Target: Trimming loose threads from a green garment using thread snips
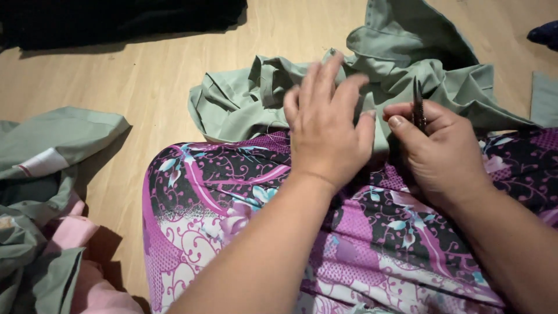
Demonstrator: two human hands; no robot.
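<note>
My left hand (328,125) lies flat, fingers spread, on a crumpled sage-green garment (250,99) that drapes from the wooden floor onto my knee. My right hand (439,148) is closed around a small dark pair of snips (418,104), whose pointed tips stick up beside my thumb, close to the green cloth. A thin thread runs off the fabric near my left hand. My legs are covered by purple, black and white floral cloth (232,192).
More green fabric with pink and white pieces (46,192) is piled at the left. A black cloth (116,20) lies at the top left on the wooden floor (157,75). A dark blue item (546,34) shows at the top right edge.
</note>
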